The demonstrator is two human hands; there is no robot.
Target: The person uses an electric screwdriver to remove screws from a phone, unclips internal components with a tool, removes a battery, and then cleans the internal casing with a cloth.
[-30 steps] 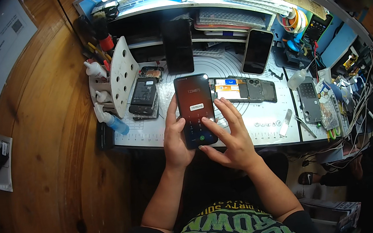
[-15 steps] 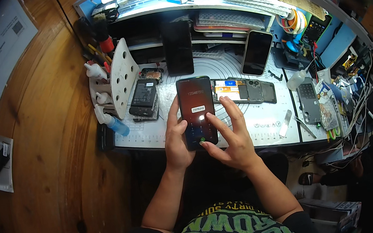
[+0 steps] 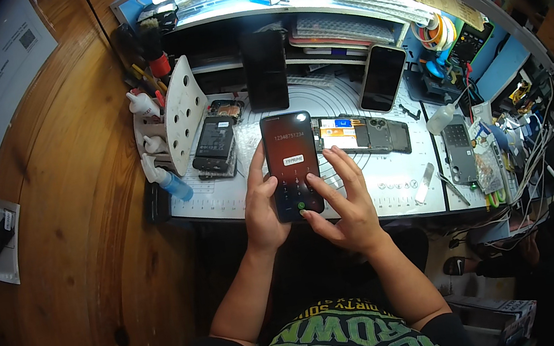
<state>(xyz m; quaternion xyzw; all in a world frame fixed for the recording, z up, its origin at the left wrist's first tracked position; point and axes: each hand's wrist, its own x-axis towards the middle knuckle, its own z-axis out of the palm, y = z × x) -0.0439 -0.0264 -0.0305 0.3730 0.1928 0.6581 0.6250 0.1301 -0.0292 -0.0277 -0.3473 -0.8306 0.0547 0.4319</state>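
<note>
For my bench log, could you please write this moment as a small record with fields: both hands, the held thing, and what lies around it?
Left hand: holds a smartphone along its left side
Right hand: index finger at the dial pad; whether it touches is unclear
Screen: lit, reddish at top, digits entered
Right of smartphone: opened phone on a white work mat
Farther back, right: dark-screened phone
Left: spray bottle with blue liquid, near a perforated holder
</note>
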